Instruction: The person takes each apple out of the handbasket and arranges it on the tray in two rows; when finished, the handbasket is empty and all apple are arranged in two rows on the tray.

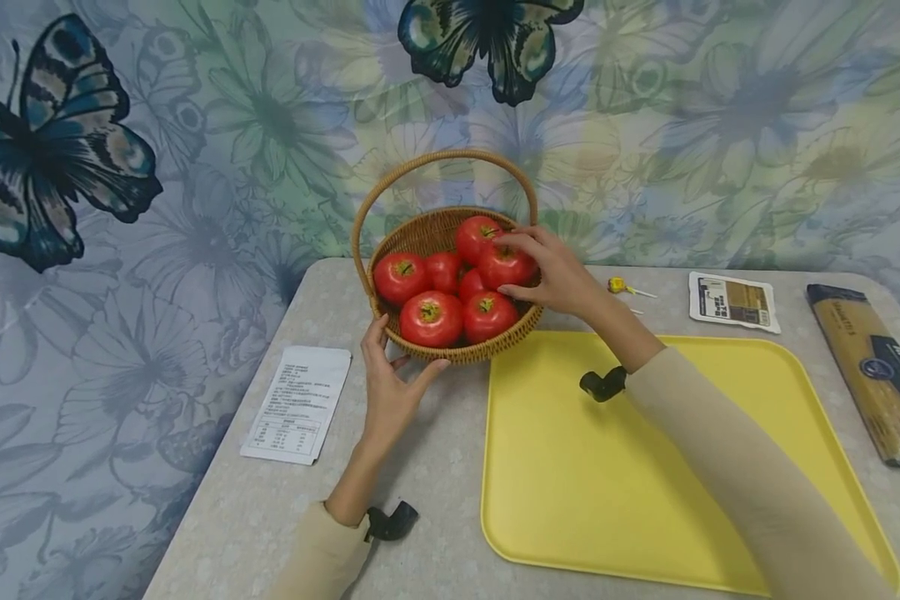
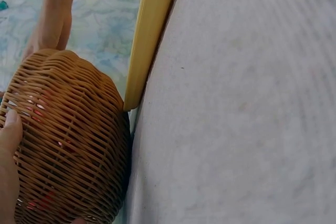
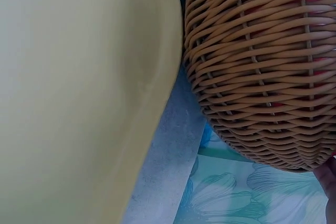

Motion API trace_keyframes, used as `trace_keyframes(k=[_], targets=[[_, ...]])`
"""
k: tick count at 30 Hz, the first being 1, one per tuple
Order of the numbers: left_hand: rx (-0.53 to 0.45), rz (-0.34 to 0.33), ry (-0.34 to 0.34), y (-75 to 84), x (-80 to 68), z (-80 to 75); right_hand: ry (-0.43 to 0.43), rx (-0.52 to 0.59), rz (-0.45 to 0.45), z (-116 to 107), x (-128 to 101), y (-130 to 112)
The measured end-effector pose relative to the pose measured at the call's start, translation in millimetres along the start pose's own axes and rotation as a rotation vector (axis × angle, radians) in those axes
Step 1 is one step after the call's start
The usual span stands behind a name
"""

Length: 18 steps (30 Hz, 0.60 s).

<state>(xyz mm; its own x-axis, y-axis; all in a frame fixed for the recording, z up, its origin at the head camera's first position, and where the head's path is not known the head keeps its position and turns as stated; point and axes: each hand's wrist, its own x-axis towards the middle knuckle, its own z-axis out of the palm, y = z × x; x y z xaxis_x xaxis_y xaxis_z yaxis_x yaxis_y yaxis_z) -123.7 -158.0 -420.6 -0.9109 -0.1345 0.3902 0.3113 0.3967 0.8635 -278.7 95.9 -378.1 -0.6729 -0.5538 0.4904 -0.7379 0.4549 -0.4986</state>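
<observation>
A woven wicker basket (image 1: 429, 230) with a tall hoop handle stands on the grey table and holds several red tomatoes. My right hand (image 1: 551, 271) reaches in from the right, its fingers curled round the tomato (image 1: 504, 265) at the right side. My left hand (image 1: 390, 375) cups the basket's near wall with thumb and fingers spread. In the left wrist view the basket wall (image 2: 68, 140) fills the lower left, with a fingertip (image 2: 10, 129) against it. The right wrist view shows the basket's weave (image 3: 262, 72) beside the yellow tray (image 3: 79, 87).
A large yellow tray (image 1: 570, 483) lies just right of the basket. A printed paper slip (image 1: 298, 402) lies at the left. A small packet (image 1: 732, 300), a dark long package (image 1: 873, 367) and a little yellow item (image 1: 618, 286) sit at the back right. A floral backdrop hangs behind.
</observation>
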Motion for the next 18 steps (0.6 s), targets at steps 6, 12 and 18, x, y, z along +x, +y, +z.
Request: trace_keyframes(k=[6, 12, 18], targets=[[-0.001, 0.002, 0.002, -2.1, -0.7, -0.2, 0.073, 0.053, 0.008, -12.4, -11.3, -13.9], [-0.001, 0.008, 0.004, -5.9, -0.1, 0.6, 0.148, 0.076, -0.004, -31.7, -34.8, -30.7], [0.015, 0.014, 0.017, -31.9, 2.9, 4.4, 0.139, 0.016, -0.005, -42.2, -74.0, -35.1]])
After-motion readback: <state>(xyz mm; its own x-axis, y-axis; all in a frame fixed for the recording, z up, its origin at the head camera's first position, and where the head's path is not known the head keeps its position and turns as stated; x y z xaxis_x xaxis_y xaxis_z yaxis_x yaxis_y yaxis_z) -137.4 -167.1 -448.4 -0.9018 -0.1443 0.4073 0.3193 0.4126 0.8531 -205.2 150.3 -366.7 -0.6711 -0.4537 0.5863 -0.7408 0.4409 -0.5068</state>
